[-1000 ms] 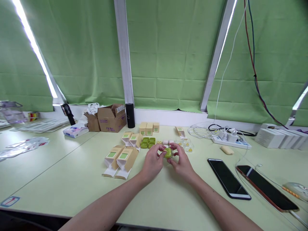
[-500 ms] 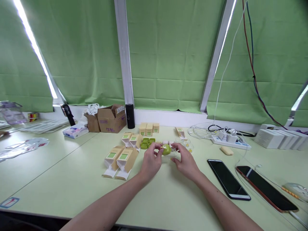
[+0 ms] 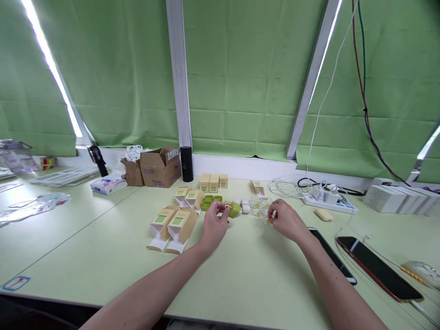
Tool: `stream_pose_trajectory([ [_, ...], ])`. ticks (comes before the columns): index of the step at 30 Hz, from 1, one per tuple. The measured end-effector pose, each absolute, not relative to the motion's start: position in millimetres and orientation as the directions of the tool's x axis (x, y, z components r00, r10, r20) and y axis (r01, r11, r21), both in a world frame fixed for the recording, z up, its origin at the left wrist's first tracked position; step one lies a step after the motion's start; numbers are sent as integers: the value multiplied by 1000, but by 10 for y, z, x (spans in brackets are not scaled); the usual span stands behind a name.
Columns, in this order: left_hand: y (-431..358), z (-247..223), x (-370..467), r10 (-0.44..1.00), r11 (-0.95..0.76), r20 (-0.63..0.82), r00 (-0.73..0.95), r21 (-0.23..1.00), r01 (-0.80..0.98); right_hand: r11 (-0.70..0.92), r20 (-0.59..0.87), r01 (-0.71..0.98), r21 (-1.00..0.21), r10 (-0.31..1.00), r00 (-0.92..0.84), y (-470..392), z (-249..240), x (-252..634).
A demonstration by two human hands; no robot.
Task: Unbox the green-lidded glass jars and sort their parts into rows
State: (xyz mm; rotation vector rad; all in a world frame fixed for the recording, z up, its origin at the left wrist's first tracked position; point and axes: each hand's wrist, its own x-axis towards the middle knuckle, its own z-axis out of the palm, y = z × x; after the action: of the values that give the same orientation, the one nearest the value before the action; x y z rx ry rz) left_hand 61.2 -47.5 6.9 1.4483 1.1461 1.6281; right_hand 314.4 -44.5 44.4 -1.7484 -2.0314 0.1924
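Observation:
My left hand [image 3: 215, 224] is closed in a pinch on a rounded, glossy green piece [image 3: 235, 210] with a pale end. Off to the right, my right hand [image 3: 287, 221] has its fingers together at a small clear plastic piece with a bit of yellow [image 3: 268, 221], partly hidden by the fingers. Beside it sit several clear plastic cups [image 3: 255, 207] with yellow spots. Small whitish pieces [image 3: 245, 207] stand between the cups and the green piece. Green square cups [image 3: 207, 201] lie behind my left hand.
Opened cartons [image 3: 182, 223] lie left of my left hand, and small closed boxes [image 3: 213, 183] stand behind. Two phones [image 3: 330, 252] [image 3: 378, 266] and a power strip [image 3: 330, 203] with cables are on the right. A cardboard box [image 3: 160, 168] and a black bottle [image 3: 186, 164] stand at the back.
My right hand has moved right, away from the green piece, carrying the clear piece to the clear cups. My left hand still holds the green piece, in nearly the same place.

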Motion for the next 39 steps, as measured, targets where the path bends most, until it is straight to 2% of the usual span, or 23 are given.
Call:
stream_pose_trajectory([
  [12,-480,89,623,909,-371,377,-180,926,70,21,73,971,-237,997,-4,-287,292,3385],
  [24,-489,95,621,911,-367,373,-175,928,66,-57,11,974,-221,998,61,-295,309,3385],
  [39,-499,107,636,911,-366,369,-186,929,51,46,53,901,-431,998,-25,-219,206,3470],
])
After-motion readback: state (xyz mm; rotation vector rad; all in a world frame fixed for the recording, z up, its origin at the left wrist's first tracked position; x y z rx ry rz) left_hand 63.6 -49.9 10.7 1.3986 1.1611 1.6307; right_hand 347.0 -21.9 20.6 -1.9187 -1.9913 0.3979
